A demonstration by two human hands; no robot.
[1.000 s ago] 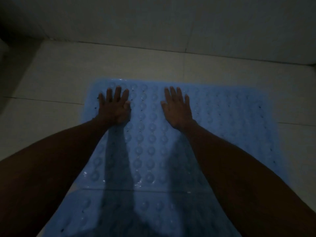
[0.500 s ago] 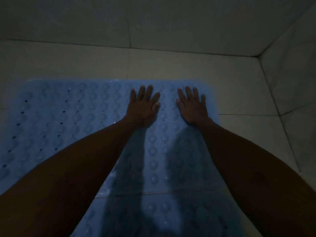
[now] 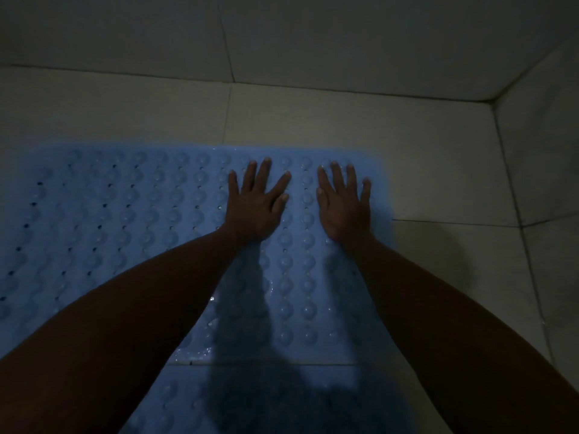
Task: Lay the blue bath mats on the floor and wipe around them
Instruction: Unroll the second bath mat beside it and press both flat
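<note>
Dim light. Blue bath mat (image 3: 125, 220) is lying flat on the tiled floor (image 3: 438, 183). Left hand (image 3: 255, 205) and right hand (image 3: 343, 205), fingers spread wide, are pressing its far right corner; second mat (image 3: 282, 402) nearer.

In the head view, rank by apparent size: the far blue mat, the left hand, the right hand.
1. Far blue mat, by far the largest, and cut off at the left edge.
2. Left hand and right hand: both flat on the mat, about alike, so not ranked.
</note>
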